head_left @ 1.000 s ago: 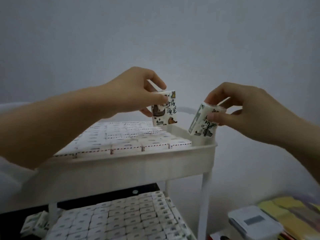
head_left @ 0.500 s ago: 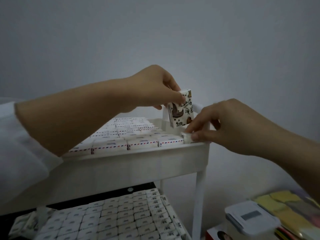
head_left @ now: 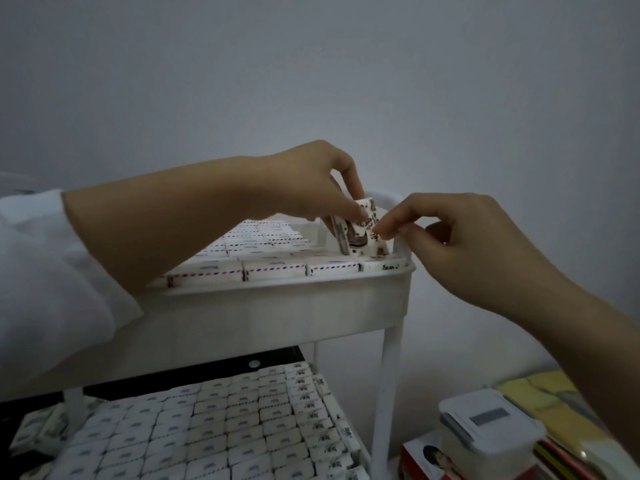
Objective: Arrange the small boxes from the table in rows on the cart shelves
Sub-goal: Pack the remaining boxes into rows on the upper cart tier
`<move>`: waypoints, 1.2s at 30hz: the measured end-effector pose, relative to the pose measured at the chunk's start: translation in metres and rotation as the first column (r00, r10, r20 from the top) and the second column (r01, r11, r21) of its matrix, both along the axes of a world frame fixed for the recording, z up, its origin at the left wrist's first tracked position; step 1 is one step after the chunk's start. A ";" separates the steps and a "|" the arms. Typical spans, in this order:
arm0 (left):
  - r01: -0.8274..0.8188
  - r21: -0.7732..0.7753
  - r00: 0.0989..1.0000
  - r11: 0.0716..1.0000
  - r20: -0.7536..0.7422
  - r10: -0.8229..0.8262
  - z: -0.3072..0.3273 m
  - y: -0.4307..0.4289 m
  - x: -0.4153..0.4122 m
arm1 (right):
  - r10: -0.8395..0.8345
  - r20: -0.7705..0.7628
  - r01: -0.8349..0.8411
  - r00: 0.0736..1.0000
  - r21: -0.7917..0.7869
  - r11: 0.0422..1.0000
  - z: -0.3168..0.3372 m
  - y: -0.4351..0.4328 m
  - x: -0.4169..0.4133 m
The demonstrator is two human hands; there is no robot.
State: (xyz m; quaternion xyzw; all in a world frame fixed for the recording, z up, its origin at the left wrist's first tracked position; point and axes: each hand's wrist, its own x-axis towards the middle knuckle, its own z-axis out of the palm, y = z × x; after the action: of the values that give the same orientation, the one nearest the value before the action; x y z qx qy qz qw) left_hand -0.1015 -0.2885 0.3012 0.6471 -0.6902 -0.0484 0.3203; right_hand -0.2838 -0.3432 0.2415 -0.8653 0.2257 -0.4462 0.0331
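White plastic upper tray of the cart (head_left: 277,306): packed with flat rows of small white boxes with red-and-blue striped edges (head_left: 263,244); by the layout, only the right-hand column looks unfinished.
Printed box: a small white cardboard box with dark cartoon print (head_left: 362,233) stands tilted in that right column, just behind the near right corner box (head_left: 382,266), its lower end down among the rows.
Left hand (head_left: 311,188): reaches over the rows from the left and pinches the printed box near its top, thumb on the near face and fingers over the top, probably to steer it down into the narrow slot.
Right hand (head_left: 460,237): fingers curled, index tip touching the printed box's right edge, likely steadying it against the tray wall; whether it actually grips the box, I cannot tell.
Below: more small boxes (head_left: 225,417) lie in full rows under the upper tray.
Change: half a second ago the right hand was pressing the corner box down; it has since risen to the printed box, which the left hand has brought lower.
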 end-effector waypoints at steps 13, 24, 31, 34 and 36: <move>0.066 0.104 0.977 0.992 0.196 -0.085 -0.018 0.027 -0.006 | 0.255 0.397 -0.276 0.881 -0.006 0.961 -0.048 0.039 0.018; -0.199 -0.589 0.975 0.783 -0.041 0.217 -0.170 0.231 0.056 | 0.595 0.371 -0.699 0.713 0.320 0.639 -0.172 0.155 0.138; -0.719 -0.231 0.694 0.655 -0.181 0.697 -0.316 0.339 0.119 | 0.678 -0.211 -0.574 0.705 0.393 0.719 -0.249 0.236 0.215; -0.811 -0.162 0.581 0.562 -0.107 0.807 -0.345 0.373 0.137 | 0.588 -0.482 -0.450 0.649 0.379 0.808 -0.269 0.256 0.242; -0.850 -0.135 0.516 0.509 -0.020 0.857 -0.356 0.392 0.150 | 0.470 -0.616 -0.338 0.632 0.327 0.883 -0.277 0.269 0.259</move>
State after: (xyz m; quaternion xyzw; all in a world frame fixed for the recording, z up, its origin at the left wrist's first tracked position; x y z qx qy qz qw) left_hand 0.0482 0.1032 -0.0551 0.8818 -0.2922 0.1753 0.3261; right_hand -0.0250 -0.0745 -0.0355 -0.9885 0.0610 -0.0571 0.1258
